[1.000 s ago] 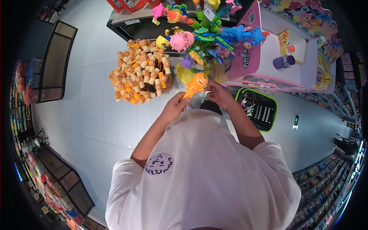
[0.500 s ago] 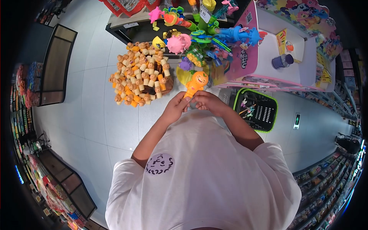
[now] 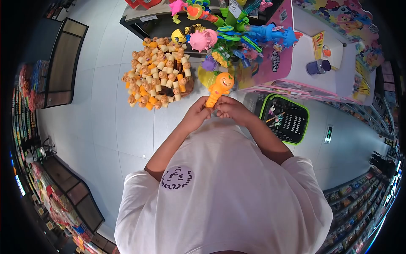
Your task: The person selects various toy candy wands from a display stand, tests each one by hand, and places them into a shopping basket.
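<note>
An orange toy figure point(image 3: 220, 86) with a smiling face and a small green top stands upright in front of my body. My left hand point(image 3: 198, 112) is closed around its lower end. Against the other side of that lower end is my right hand point(image 3: 231, 109), its fingers curled and pressed together; what they pinch, if anything, is too small to make out. Just beyond the figure hang colourful toys, among them a pink one point(image 3: 203, 40) and a purple one point(image 3: 209, 63).
To the left stands a holder packed with small-headed figures point(image 3: 163, 76). A pink display stand point(image 3: 282, 63) carries a purple jar point(image 3: 318, 67). Below it, a black basket with a green rim point(image 3: 308, 122) holds small items. Shelves line both sides.
My right hand has come in from the right to the figure's lower end and its fingers have closed. The orange figure has shifted slightly up and right in view.
</note>
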Demonstrator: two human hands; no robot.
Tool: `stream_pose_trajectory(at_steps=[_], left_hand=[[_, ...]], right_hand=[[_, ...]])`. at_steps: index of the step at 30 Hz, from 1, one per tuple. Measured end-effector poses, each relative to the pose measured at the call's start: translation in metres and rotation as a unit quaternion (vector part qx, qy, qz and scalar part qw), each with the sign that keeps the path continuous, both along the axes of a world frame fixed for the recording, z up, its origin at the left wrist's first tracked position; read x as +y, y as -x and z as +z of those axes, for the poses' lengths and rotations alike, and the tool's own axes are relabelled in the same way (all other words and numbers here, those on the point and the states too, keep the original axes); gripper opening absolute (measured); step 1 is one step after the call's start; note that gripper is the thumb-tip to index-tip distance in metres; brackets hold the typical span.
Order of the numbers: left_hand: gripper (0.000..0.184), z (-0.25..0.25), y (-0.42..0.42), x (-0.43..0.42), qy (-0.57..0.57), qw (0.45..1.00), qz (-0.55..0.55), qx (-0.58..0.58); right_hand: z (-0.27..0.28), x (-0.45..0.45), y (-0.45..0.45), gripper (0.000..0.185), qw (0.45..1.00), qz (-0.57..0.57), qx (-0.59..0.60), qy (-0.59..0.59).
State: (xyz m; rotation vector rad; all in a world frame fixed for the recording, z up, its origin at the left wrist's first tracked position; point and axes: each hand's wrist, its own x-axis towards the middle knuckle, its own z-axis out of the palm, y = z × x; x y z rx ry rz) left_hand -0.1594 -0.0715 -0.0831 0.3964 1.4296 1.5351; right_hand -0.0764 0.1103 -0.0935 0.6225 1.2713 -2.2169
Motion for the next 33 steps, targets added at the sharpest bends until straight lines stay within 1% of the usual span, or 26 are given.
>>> stream_pose_trajectory(at_steps=[2,7,15,19,29,33], left_hand=[[0.023,0.004,0.000,-0.001,-0.001,1.000,0.002,0.002],[0.024,0.013,0.000,-0.001,0.031,0.999,0.020,-0.014],[0.023,-0.003,0.001,0.000,0.003,0.999,0.035,-0.033],[0.024,0.003,0.001,0.003,0.013,0.998,0.050,-0.036],[0.024,0.005,0.001,0.010,0.004,0.998,0.045,-0.038],[0.025,-0.001,0.001,0.009,-0.001,1.000,0.028,-0.010]], right_hand=[[-0.002,0.000,0.000,0.014,1.000,0.002,0.007,0.013],[0.002,-0.004,0.005,0.015,1.000,0.006,0.001,0.020],[-0.004,-0.001,0.007,0.016,1.000,0.010,0.017,0.024],[-0.002,0.001,0.007,0.018,1.000,0.010,0.014,0.015],[0.004,0.006,0.006,0.021,1.000,0.010,0.013,0.005],[-0.003,0.006,0.005,0.021,1.000,0.006,0.010,0.014]])
